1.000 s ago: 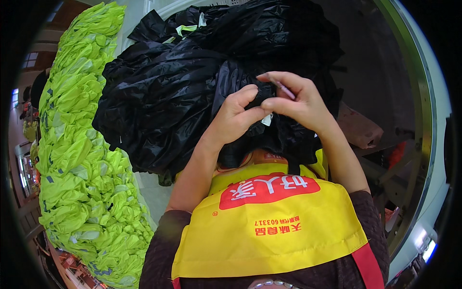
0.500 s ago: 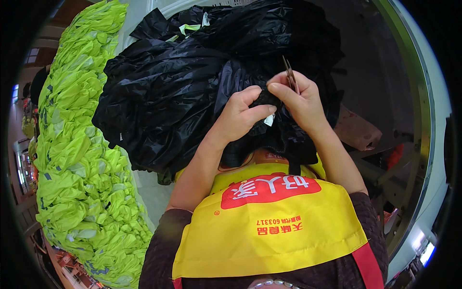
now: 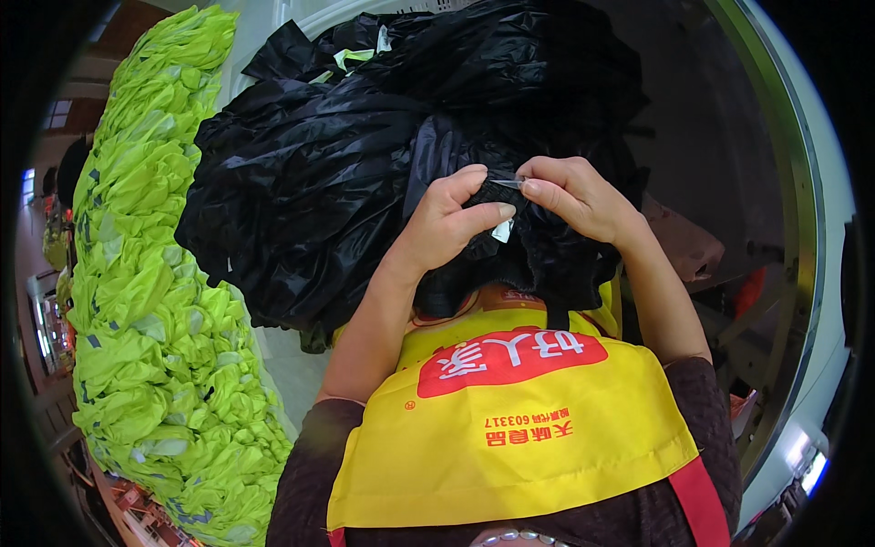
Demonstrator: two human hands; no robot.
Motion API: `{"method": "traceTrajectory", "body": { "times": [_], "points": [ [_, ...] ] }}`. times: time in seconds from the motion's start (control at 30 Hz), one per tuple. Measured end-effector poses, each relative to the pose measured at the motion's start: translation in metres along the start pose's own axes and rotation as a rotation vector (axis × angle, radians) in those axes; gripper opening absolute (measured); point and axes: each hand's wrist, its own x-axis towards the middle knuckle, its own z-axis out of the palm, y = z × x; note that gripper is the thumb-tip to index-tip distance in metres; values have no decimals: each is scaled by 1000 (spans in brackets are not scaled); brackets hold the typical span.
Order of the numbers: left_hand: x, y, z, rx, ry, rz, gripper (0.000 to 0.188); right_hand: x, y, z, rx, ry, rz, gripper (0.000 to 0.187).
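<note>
A large heap of shiny black garments [image 3: 310, 173] lies before me, bunched in folds. My left hand [image 3: 447, 214] pinches a ribbed black edge of one garment [image 3: 497, 194], thumb against fingers. Just below its thumb hangs a small white label [image 3: 502, 230]. Close by on the right, my right hand [image 3: 574, 196] is closed with thumb and forefinger together. Thin, pale metal blades of small thread snips [image 3: 507, 182] reach from it toward the left fingertips, at the garment edge. The rest of the snips is hidden inside the right hand.
A long pile of neon yellow-green garments [image 3: 164, 319] runs down the left side. White and yellow-green tags [image 3: 354, 56] show on the black heap's far part. A curved metal table edge [image 3: 807, 228] bounds the right; a brownish piece [image 3: 679, 242] sits below it.
The snips pointed up from my right hand before; now their blades point left at the garment edge. My right hand has turned and shifted slightly right. The left hand keeps its pinch.
</note>
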Motion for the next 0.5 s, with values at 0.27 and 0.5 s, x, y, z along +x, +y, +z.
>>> {"method": "traceTrajectory", "body": {
  "times": [0.27,0.5],
  "points": [
    [1,-3,1,23,-17,39,12,2,4,2,-12,60,-40,41],
    [2,-7,-1,75,-40,31,13,5,9,10,213,229,-67,30]
  ]
}}
